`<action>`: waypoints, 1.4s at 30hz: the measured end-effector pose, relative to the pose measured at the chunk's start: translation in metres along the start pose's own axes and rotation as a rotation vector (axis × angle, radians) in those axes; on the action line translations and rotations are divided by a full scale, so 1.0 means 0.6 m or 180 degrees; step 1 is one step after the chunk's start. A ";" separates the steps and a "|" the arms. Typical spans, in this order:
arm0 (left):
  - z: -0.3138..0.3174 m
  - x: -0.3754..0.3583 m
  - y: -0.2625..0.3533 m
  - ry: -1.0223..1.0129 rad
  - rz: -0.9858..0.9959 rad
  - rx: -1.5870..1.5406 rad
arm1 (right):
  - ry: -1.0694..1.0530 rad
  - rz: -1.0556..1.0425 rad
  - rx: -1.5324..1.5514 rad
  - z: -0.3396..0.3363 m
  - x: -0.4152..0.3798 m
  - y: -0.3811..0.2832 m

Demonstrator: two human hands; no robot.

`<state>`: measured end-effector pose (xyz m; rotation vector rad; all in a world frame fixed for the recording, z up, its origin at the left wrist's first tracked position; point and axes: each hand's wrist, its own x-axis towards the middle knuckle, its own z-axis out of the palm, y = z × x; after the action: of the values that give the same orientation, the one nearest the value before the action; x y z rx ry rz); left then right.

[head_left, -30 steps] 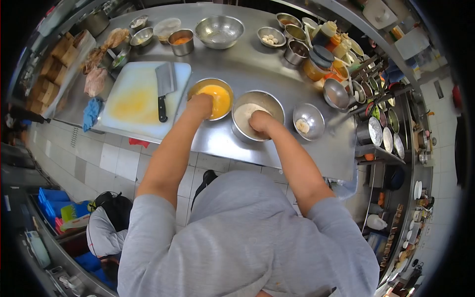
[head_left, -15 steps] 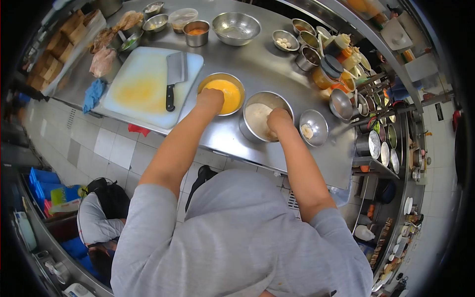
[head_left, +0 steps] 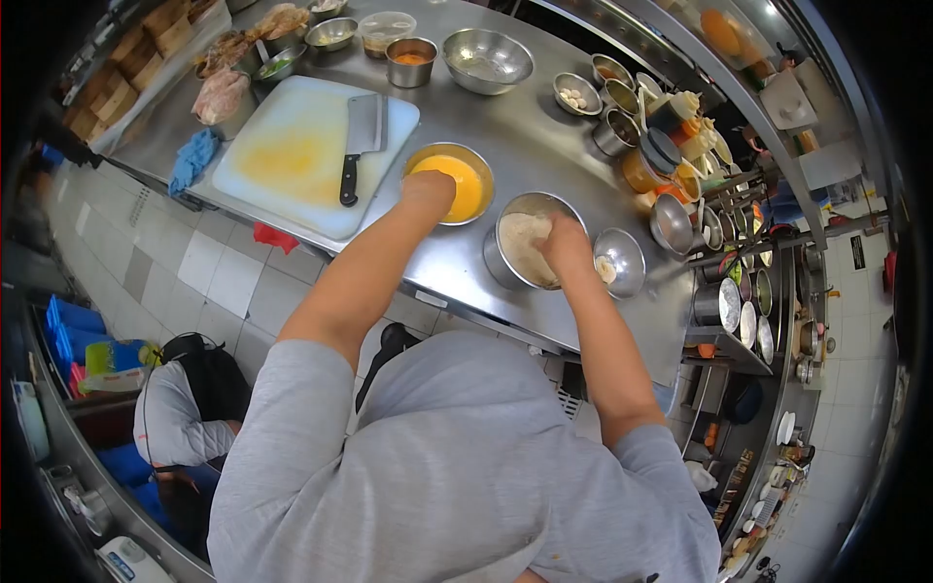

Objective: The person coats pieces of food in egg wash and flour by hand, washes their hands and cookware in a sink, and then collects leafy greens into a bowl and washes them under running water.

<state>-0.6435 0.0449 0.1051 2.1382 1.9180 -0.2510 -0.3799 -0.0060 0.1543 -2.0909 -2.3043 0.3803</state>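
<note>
My left hand dips over the near-left rim of a metal bowl of yellow liquid; its fingertips are hidden, so I cannot tell what they hold. Over a deeper metal pot of pale crumbly or powdery stuff is my right hand, fingers bent down at the right side of the contents. Whether anything is between those fingers is too blurred to tell. Just right of the pot stands a small metal bowl with a pale piece in it.
A cleaver lies on a white cutting board at the left. Raw meat and a blue cloth are beyond its left side. Metal bowls line the back; sauce bottles stand right. A person is low at the left.
My right hand has lifted slightly and shifted within the pot, its fingers looking more spread. My left hand remains at the yellow bowl. The whole view has shifted a little.
</note>
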 end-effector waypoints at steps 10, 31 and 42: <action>0.002 0.012 0.003 0.0013 -0.0105 0.0350 | -0.0539 -0.0191 0.1443 0.076 0.051 0.041; -0.006 0.008 -0.060 0.0930 0.0136 -0.1786 | -0.1054 -0.0545 -0.0511 0.062 0.032 0.011; -0.031 0.001 -0.048 0.0775 -0.0400 -0.3674 | -0.1215 -0.0559 0.0425 0.059 0.013 0.057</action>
<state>-0.6726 0.0537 0.1206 1.2764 1.6304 0.9096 -0.3530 -0.0019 0.1123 -1.8685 -2.5457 0.9712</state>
